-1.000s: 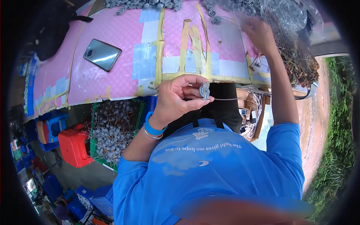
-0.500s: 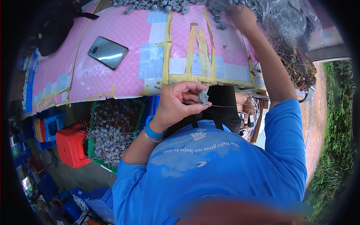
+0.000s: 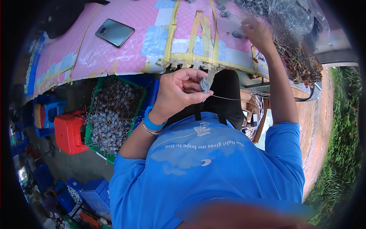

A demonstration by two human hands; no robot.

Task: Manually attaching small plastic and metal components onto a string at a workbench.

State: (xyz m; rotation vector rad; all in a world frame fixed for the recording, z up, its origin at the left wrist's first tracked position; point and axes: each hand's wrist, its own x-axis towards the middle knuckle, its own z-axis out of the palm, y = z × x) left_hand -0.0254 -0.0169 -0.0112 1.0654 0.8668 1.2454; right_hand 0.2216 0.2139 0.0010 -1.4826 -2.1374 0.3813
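Observation:
In front of my chest, my left hand pinches a grey ridged rosette between thumb and fingers. A thin wire runs from that rosette off to the right. Over the right part of the table, my right hand has its fingers curled together and somewhat blurred. A second grey rosette shows just left of these fingertips, above the pink table cover. How the fingers hold it is too small to make out.
Grey rosettes lie heaped at the table's far right, beside clear plastic bags and a tangle of brown wires. A phone lies on the taped pink table cover. Below left stand a green crate of wired grey pieces and a red stool.
My right hand has come back from the heap toward me, and a grey rosette has come along beside its fingertips. My left hand keeps its pinch. The whole view has shifted somewhat.

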